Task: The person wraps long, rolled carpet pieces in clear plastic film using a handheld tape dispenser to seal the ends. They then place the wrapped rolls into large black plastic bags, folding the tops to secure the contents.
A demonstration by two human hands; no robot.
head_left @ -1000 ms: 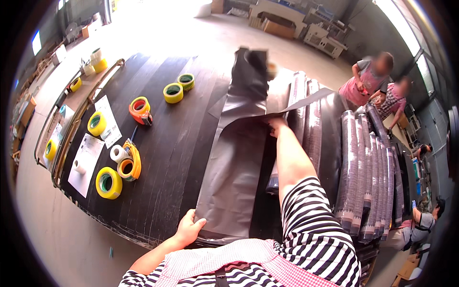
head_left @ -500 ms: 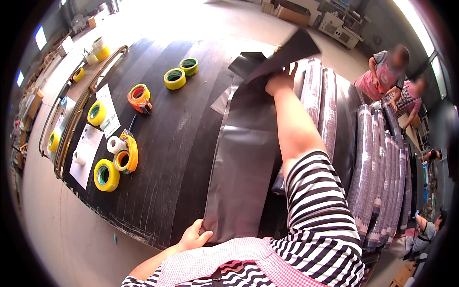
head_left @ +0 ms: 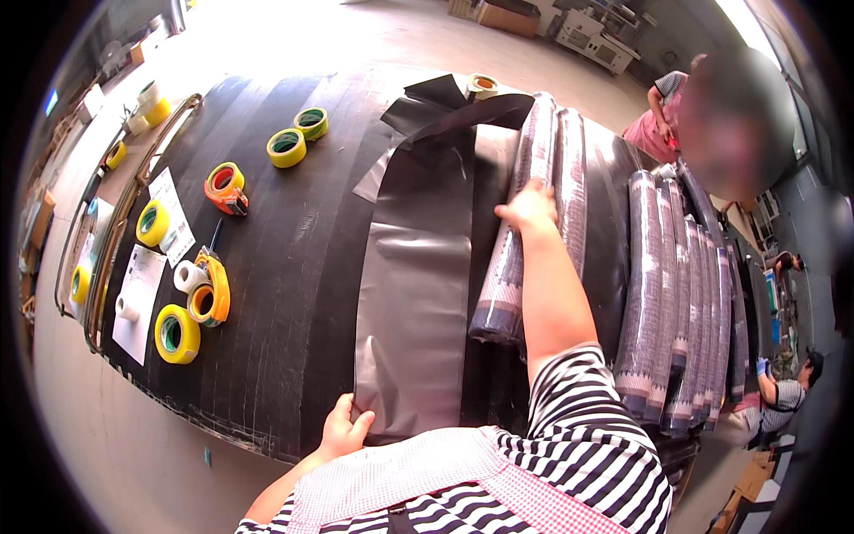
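Observation:
A long dark grey plastic sheet [head_left: 416,294] lies flat on the black table, its far end folded over in loose flaps. At its near left corner my left hand [head_left: 344,429] is closed, thumb and fingers pinching the edge. My right hand [head_left: 531,209] lies over a clear-wrapped patterned fabric roll [head_left: 498,289], thumb spread to the left and fingers apart. Its palm side is hidden. A second wrapped roll [head_left: 572,165] lies close along the right of that one.
Tape rolls [head_left: 286,148], an orange tape dispenser [head_left: 226,189], a yellow tape dispenser [head_left: 213,285] and paper sheets [head_left: 140,289] sit on the left of the table [head_left: 267,356]. Several more wrapped rolls [head_left: 645,294] lie at right. Co-workers [head_left: 654,125] stand beyond them.
My right hand has let go of the sheet's far end and come back onto the wrapped roll. The raised flap has dropped. My left hand stays at the near corner. The view has shifted.

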